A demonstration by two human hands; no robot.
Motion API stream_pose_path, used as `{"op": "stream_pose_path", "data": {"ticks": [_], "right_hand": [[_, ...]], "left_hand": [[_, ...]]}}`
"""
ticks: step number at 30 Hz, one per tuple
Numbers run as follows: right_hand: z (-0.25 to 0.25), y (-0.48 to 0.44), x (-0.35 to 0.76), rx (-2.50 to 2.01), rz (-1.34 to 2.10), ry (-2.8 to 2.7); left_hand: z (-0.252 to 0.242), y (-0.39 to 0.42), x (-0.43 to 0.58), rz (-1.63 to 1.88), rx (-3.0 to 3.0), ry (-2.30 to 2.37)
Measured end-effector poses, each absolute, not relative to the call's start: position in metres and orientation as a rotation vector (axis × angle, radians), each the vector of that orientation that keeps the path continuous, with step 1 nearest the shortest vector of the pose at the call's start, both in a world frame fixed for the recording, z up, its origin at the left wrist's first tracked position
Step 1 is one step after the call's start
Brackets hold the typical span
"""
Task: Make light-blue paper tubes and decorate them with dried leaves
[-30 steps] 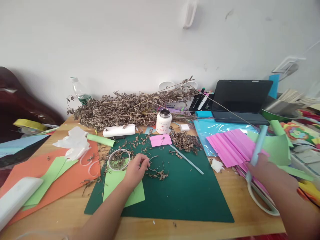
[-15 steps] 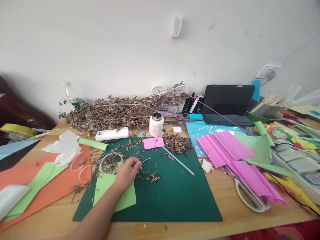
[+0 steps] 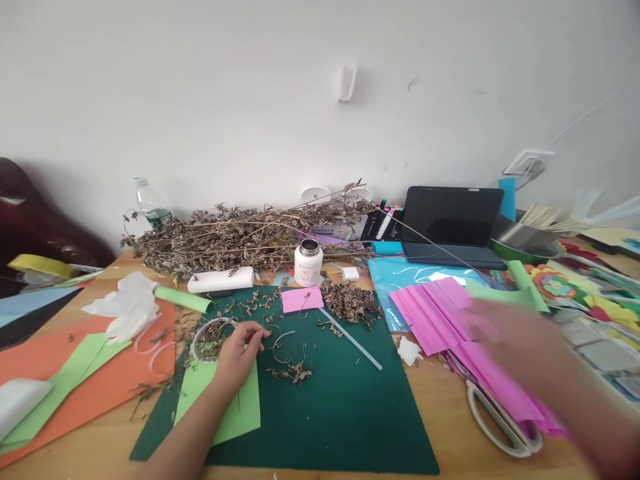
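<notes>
While left grip [image 3: 240, 350] half-curls by white ring [image 3: 194, 345], hold unclear, right grip [image 3: 507, 337] indiscernible, white bottle [image 3: 308, 267] uncapped

One ring [image 3: 194, 347], two bottles [image 3: 308, 272], one pair of scissors [image 3: 503, 417]

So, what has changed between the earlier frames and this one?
The right hand left view, then came back, blurred, over the pink paper; the pale-blue tube it held first no longer shows. What it holds now is unclear. The left hand stayed beside the ring; the white bottle and scissors stayed put.
</notes>
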State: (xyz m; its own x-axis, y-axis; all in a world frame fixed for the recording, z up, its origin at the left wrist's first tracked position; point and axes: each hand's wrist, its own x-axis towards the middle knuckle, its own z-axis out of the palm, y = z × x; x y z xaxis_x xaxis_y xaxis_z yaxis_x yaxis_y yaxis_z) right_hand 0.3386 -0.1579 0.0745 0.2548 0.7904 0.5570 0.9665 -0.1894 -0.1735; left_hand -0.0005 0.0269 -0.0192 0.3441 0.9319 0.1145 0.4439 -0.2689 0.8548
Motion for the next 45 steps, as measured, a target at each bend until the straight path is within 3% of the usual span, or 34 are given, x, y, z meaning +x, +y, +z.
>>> {"op": "stream_pose_path", "data": {"ticks": [3,8,11,17,21,30,36,39,45], "right_hand": [[0.04,-0.114,0.288,-1.901,-0.424,-1.811],[0.02,-0.06,0.248,-1.96,-0.297,-1.29],[0.012,-0.034,0.252,-1.957,-0.144,-1.348],[-0.014,-0.029,0.258,-2.274,-0.269,-1.361],[-0.013,-0.032,0.257,-2.324,-0.266,-1.464],[-0.013,-0.031,0.216,-1.945,-0.024,-2.017],[-0.019,-0.022,0.192,-1.927,-0.252,-2.109],[-0.023,-0.015,0.186,-1.98,-0.347,-2.123],[-0.025,-0.012,0.188,-1.94,-0.21,-2.169]], "left_hand": [[-0.02,0.026,0.001,0.828,1.822,1.226],[-0.015,0.026,-0.001,0.738,1.904,1.261],[-0.009,0.024,-0.001,0.664,2.151,1.271],[-0.009,0.019,0.004,0.621,2.506,1.261],[-0.011,0.019,0.008,0.583,2.506,1.251],[-0.014,0.019,0.011,0.561,2.526,1.08],[-0.014,0.017,0.013,0.515,2.645,1.038],[-0.013,0.016,0.015,0.574,2.632,1.05],[-0.013,0.014,0.018,0.822,2.415,1.036]]}}
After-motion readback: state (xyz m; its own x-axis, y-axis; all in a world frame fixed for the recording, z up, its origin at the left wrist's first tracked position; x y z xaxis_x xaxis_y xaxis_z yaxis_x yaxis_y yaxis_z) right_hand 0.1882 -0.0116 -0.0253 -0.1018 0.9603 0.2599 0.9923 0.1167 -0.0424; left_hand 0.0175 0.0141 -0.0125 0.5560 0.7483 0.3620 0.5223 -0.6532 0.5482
